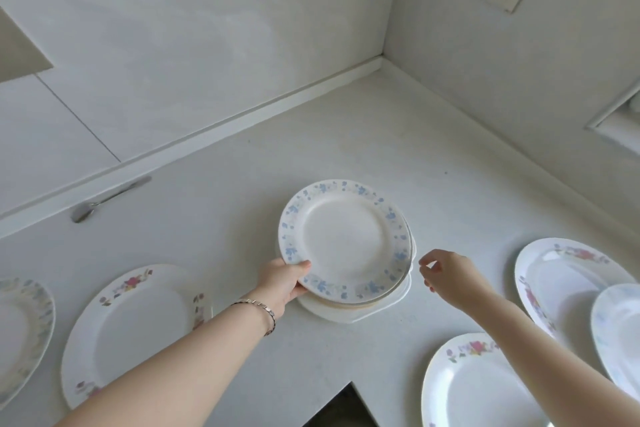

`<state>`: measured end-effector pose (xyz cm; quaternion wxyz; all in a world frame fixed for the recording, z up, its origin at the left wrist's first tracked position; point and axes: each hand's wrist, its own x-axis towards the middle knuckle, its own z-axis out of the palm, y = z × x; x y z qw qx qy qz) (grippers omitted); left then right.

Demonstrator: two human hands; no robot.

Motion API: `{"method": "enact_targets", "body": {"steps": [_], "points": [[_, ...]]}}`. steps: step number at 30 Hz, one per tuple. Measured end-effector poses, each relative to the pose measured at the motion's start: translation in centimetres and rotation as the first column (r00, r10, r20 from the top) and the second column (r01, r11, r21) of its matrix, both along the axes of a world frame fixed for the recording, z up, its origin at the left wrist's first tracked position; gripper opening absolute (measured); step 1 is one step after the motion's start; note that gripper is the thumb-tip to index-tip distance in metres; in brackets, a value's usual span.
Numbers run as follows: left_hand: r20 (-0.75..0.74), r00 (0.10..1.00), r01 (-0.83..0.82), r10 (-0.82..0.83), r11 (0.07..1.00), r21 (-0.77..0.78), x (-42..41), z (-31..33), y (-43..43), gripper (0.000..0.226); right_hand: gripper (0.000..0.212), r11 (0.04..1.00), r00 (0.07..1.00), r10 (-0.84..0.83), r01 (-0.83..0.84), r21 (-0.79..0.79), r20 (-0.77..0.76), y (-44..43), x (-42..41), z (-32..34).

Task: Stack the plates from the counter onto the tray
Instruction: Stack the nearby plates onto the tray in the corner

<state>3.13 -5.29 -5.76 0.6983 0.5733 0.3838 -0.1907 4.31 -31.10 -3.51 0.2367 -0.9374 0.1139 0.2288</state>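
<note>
— While the left hand [280,282] sits left of the tray [389,305], what do its fingers hold?
— The rim of the blue-rimmed plate [346,239], atop the tray's stack [343,303], perhaps tilted. Right of the tray, the right hand [446,274] hovers, fingers loosely curled, empty.

left hand [284,279] grips blue-flowered plate [346,239] atop stack; right hand [446,274] hovers beside.

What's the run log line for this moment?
blue plate: atop stack on tray | left grip: holds blue plate rim | right grip: open, beside stack, apart | counter: more plates both sides
</note>
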Motion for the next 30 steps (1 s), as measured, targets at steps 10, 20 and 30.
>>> {"method": "enact_targets", "body": {"steps": [10, 20, 30], "points": [[-0.08, 0.851, 0.407, -0.519, 0.556, 0.724, -1.2, 0.8, 0.7, 0.026, 0.022, 0.999, 1.0, 0.009, -0.01, -0.037, -0.014, 0.0, 0.0, 0.0], [0.067, 0.991, -0.123, 0.119, 0.991, 0.053, -0.8, -0.2, -3.6, 0.068, 0.025, 0.999, 0.999, 0.005, -0.003, -0.04, 0.044, 1.1, 0.8, 0.8], [0.052, 0.954, 0.277, -0.296, 0.933, 0.232, -2.5, 0.3, 2.8, 0.017, 0.023, 0.973, 0.973, 0.215, -0.221, 0.066, 0.086, 9.3, -0.4, 3.2]]}}
